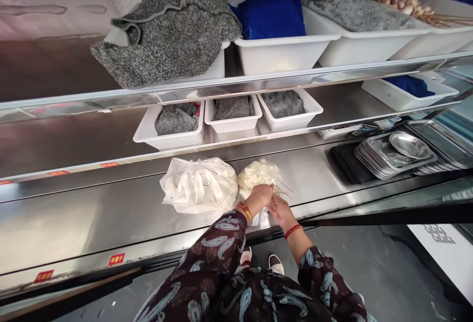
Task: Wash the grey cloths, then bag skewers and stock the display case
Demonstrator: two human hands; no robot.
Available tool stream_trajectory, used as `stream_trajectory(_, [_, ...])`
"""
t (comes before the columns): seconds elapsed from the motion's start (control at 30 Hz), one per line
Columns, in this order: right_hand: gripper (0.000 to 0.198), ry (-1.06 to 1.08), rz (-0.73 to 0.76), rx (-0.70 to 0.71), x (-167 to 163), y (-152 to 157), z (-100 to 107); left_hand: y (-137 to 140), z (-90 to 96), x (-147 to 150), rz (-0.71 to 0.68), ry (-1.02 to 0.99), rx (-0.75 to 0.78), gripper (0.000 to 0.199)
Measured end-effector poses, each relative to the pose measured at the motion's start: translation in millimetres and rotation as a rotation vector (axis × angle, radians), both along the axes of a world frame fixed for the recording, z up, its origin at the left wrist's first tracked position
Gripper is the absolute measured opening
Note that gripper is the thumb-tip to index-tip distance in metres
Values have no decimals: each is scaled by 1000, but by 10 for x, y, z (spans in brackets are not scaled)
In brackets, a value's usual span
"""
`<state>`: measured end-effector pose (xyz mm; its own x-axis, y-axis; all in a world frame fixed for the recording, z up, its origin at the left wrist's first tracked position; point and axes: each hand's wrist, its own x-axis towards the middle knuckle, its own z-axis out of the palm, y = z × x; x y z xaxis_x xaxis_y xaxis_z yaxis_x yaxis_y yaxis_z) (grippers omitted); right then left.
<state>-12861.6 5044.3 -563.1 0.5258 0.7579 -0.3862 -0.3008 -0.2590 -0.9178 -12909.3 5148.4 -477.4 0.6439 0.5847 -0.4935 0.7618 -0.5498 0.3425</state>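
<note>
A smaller clear plastic bag [258, 173] of pale food lies on the lower steel shelf, with several thin wooden sticks [284, 191] poking out on its right. My left hand [261, 195], below a gold bracelet, is closed at the bag's near right side. Close against it, my right hand [280, 210] has its fingers pinched together at the same spot. Loose plastic hangs below both hands. The fingertips are partly hidden, and both appear to grip the bag. Just left, touching or nearly so, sits a larger tied plastic bag [199, 186] of similar pale food.
White tubs [288, 55] covered with grey and blue cloths line the upper shelf. Smaller white tubs [232, 124] stand on the middle shelf. Stacked metal trays [377, 157] and a round metal dish [409, 144] lie at the right. The shelf's front edge [148, 247] runs before me.
</note>
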Motion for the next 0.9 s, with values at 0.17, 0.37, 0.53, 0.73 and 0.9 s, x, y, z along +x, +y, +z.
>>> stream_trajectory(0.17, [38,-312,-33,-66,191,-75,125,-53,11,-115,-88,29,43,52])
stream_trajectory(0.37, [28,-732,-12,-176,607,261,212,-96,-22,-159,-81,19,54,55])
stream_trajectory(0.53, [11,-901,100,-300,675,353,103,-146,-49,-169,-45,22,34,53])
stream_trajectory(0.73, [14,-1074,146,-338,628,96,152,-165,-69,-159,-17,-9,20,42])
stream_trajectory(0.9, [14,-1192,290,-295,502,-127,206,-197,-99,-157,-1,-99,13,25])
